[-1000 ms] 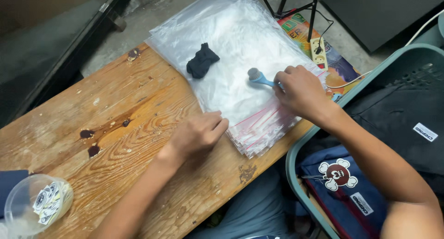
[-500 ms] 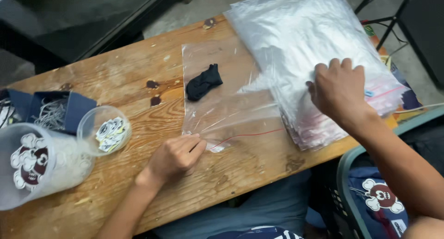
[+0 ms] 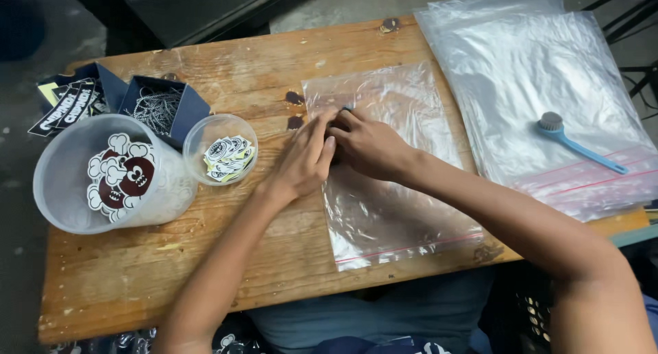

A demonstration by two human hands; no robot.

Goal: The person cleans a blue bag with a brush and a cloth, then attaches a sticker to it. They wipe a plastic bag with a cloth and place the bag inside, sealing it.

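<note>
Starting at your left, a large translucent tub (image 3: pixel 113 179) with a cartoon sticker on its side stands near the table's left edge, and a dark blue box (image 3: pixel 161 107) of small metal chains sits just behind it. Beside them is a small clear cup (image 3: pixel 221 150) of round stickers. Your left hand (image 3: pixel 305 159) lies with fingers bent and close together on the left edge of a clear zip bag (image 3: pixel 391 169), touching your right hand (image 3: pixel 367 147), whose curled fingers press on the bag's upper part; whether either pinches anything I cannot tell. That bag lies flat on the wooden table (image 3: pixel 226 258), its long axis running away from you, its red-lined zip end pointing toward your body at the near edge. Your own hands cover whatever sits near its far end. Further right, a stack of larger clear bags (image 3: pixel 528 73) lies just beside it, with a light blue brush (image 3: pixel 576 141) resting on top, handle angled toward the right.
</note>
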